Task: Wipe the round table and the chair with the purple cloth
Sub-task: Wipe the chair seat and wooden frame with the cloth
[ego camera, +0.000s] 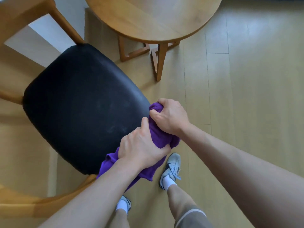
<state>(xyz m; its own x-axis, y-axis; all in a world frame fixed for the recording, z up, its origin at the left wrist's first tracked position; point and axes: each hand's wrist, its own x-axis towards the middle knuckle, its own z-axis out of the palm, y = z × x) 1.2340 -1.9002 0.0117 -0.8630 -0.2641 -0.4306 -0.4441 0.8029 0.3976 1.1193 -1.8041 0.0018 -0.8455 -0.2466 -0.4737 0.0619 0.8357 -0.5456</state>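
Both grips, left hand (141, 145) and right hand (169, 116), clench one purple cloth (158, 137) beside one chair (82, 102).

**Soft daylight, wide-angle warp**

We see an evenly bright scene under diffuse light. Pale sheen lies on the light wooden plank floor (246, 79) at upper right, so the light seems to come from that side. The black padded chair seat (79, 104) carries a faint grey glare and smudgy reflections. Shadows are soft, falling left under the round light-wood counter (156, 18). Straight lines bow towards the edges, and the whole picture looks slightly soft.
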